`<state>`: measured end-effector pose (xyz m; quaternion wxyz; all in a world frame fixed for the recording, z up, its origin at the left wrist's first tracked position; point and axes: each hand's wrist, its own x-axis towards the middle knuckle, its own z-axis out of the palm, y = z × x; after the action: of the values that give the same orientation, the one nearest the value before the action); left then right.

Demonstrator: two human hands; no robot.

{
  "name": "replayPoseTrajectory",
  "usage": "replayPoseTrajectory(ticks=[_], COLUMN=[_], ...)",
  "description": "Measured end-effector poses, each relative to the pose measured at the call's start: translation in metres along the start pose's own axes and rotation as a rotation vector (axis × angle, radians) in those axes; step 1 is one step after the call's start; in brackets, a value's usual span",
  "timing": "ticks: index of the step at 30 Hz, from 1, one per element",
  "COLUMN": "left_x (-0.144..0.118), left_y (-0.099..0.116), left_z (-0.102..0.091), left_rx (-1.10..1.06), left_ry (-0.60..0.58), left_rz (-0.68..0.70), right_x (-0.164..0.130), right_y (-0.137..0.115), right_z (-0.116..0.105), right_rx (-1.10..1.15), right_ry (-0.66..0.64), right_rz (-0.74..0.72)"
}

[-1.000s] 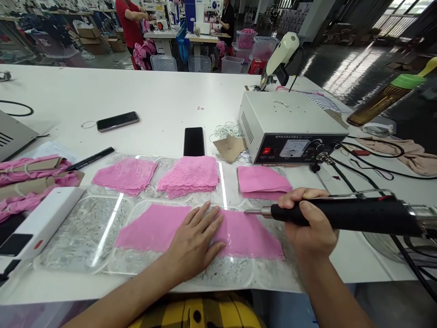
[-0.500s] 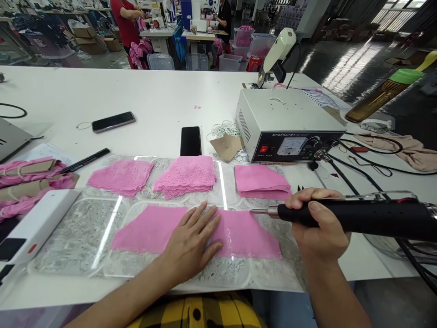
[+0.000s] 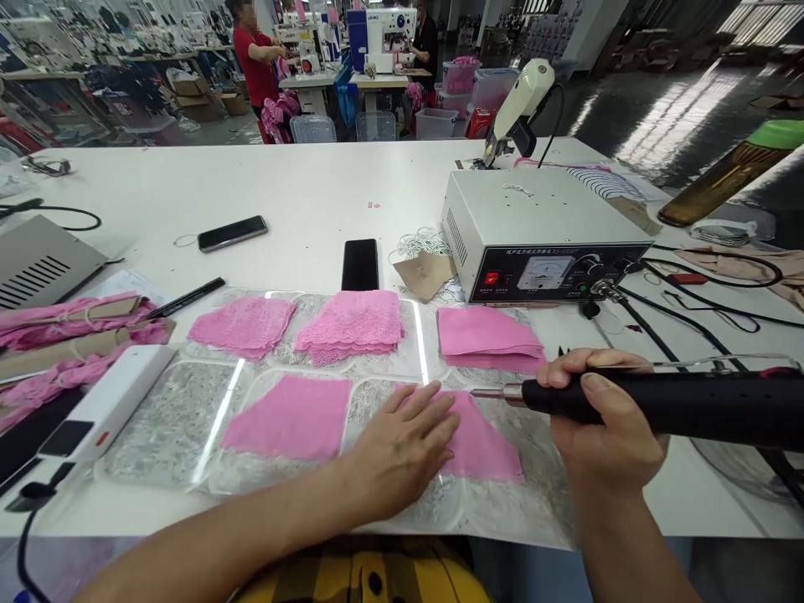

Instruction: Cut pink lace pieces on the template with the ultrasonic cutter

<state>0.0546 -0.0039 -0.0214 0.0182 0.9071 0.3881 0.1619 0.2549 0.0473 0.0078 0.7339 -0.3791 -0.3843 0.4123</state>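
1. Holding: right hand [image 3: 606, 427] is clenched round the black cylindrical handle of a wand-like corded tool [image 3: 659, 405]. Its thin metal tip [image 3: 493, 392] points left, toward the left hand.
2. Left hand [image 3: 405, 444] lies flat, palm down, fingers spread, pressing on the right-hand pink fabric piece [image 3: 481, 448]. It grasps nothing.
3. Key relation: the tool's long axis runs nearly horizontal, right to left. The tip sits just above the upper edge of that fabric piece, just beside the left fingertips [image 3: 449, 400]. Cannot tell whether the tip touches the cloth.
4. Fabric location: on the clear, scuffed plastic mat [image 3: 163, 419] at the near table edge, directly ahead of the person. A second flat pink fabric piece [image 3: 289, 416] lies to its left, with a visible gap between the two.
5. Nearness: left hand is on the right-hand piece; right hand is off its right end, over bare mat.
6. Behind the mat's near row: two stacks of pink lace pieces [image 3: 352, 325] and a stack of plain pink fabric [image 3: 487, 335].
7. A white metal control box with a dial meter [image 3: 540, 239] stands beyond the plain stack, cables running off to the right.
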Motion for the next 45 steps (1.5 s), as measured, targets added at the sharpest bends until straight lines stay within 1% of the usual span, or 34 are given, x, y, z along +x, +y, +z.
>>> replayPoseTrajectory(ticks=[2,5,11,15,22,25,28,32,38,45], left_x=[0.006,0.009,0.005,0.005,0.004,0.004,0.004,0.004,0.005,0.006], left_y=[0.002,0.004,0.002,0.001,-0.001,-0.001,0.000,0.000,0.000,-0.002], left_z=[0.008,0.018,0.025,0.026,0.027,0.027,0.027,0.027,0.026,0.024], left_rx=[-0.007,-0.017,-0.040,-0.054,-0.043,-0.029,-0.019,-0.019,-0.004,-0.003], left_ry=[0.001,0.011,0.015,0.006,0.013,0.001,0.013,0.031,0.008,-0.053], left_rz=[0.012,0.022,0.026,0.025,0.034,0.042,0.046,0.039,0.050,0.063], right_x=[-0.001,-0.001,-0.001,-0.001,0.000,0.000,0.000,-0.004,-0.009,-0.009], right_y=[0.001,0.003,0.008,0.009,0.010,0.006,0.000,-0.005,-0.004,-0.002], right_z=[0.000,0.000,-0.001,-0.002,-0.001,-0.001,-0.005,-0.011,-0.017,-0.019], right_rx=[0.008,0.008,-0.014,-0.002,-0.031,-0.020,-0.003,-0.016,-0.020,-0.024], right_ry=[-0.012,-0.028,-0.058,-0.071,-0.115,-0.094,-0.064,-0.075,-0.087,-0.111], right_rz=[-0.002,0.001,-0.004,0.004,-0.035,-0.029,-0.019,-0.006,-0.008,-0.014])
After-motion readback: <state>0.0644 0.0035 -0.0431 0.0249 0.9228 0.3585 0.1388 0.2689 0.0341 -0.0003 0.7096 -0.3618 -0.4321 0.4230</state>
